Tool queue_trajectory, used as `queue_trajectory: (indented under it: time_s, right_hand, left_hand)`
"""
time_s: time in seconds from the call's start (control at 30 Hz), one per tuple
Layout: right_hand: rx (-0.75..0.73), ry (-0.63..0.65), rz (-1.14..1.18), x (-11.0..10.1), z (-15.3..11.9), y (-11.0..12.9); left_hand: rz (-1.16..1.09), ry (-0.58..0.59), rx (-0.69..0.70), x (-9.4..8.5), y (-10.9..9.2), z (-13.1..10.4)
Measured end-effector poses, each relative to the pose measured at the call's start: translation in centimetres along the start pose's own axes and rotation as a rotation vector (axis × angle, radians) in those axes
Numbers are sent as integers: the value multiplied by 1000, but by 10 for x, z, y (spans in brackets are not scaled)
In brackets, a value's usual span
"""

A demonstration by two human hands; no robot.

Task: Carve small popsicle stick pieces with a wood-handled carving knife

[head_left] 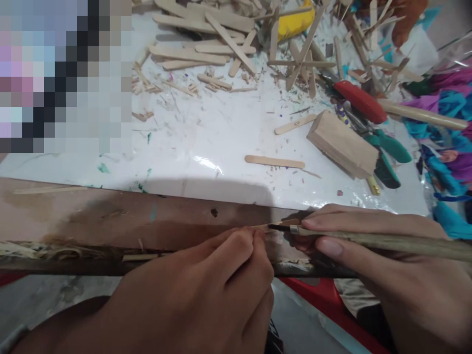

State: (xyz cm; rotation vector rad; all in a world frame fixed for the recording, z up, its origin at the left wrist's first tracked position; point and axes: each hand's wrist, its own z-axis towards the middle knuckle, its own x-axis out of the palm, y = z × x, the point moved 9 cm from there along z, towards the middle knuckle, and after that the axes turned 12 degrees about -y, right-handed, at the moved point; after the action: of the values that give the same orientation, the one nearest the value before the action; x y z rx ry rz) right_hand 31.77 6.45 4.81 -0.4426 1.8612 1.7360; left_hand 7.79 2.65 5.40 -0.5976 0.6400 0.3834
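My left hand (pixel 206 285) is closed in a pinch near the table's front edge. A thin wooden stick (pixel 261 226) pokes out past its fingertips; the rest of it is hidden by the fingers. My right hand (pixel 401 270) grips a carving knife (pixel 368 241) by its long wooden handle. The knife's short dark blade points left and meets the stick, close to my left fingertips. Beyond the hands, a craft stick (pixel 275 161) lies flat on the white sheet (pixel 177 132). To its right rests a wooden block (pixel 342 145), with another craft stick (pixel 295 125) against its left end.
Loose craft sticks (pixel 199 54) are heaped at the back, with shavings around them. A red-handled tool (pixel 359 101), green-handled pliers (pixel 393 147) and a yellow object (pixel 295 22) lie toward the right. Another person's hand (pixel 407 19) shows at the top right, near colourful material (pixel 450 108).
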Motion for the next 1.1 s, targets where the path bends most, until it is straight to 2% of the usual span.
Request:
queue_trajectory:
  time_s: [0.13,0.2,0.27,0.4,0.5,0.53,0.57,0.6,0.63,0.73,0.77,0.9,1.1]
  right_hand:
    - [-161,140,37,10,4,18]
    - [-149,146,40,12,7,20]
    - [-32,102,62,13,8,13]
    - [324,9,149,15,-1,-11]
    - [443,-28,216,20,-6,-17]
    - [465,-34,250,22,-6,-19]
    - [482,-42,284,24,-6,-19]
    - [490,-41,312,26,-6,-20]
    - [496,-42,326,27,-5,-20]
    - [502,-34,286,25,-7,-24]
    - [492,-45,260,21,-8,-26]
    - [393,-159,177,-6,-13,-31]
    - [282,-193,115,-31,-28,-41]
  left_hand:
    - [9,-11,-11,0,-1,3]
    - [18,5,5,0,-2,4]
    - [28,44,42,1,-2,4]
    - [-41,120,137,4,-2,2]
    - [-44,127,162,6,2,4]
    - [-35,153,133,9,6,5]
    - [-38,113,201,6,1,6]
    - [-38,77,244,3,-2,8]
    - [-27,118,209,6,1,8]
    - [-18,128,181,6,1,8]
    - [-41,98,196,2,-2,8]
    - [-11,102,110,4,0,5]
    - [-32,49,36,3,-1,0]
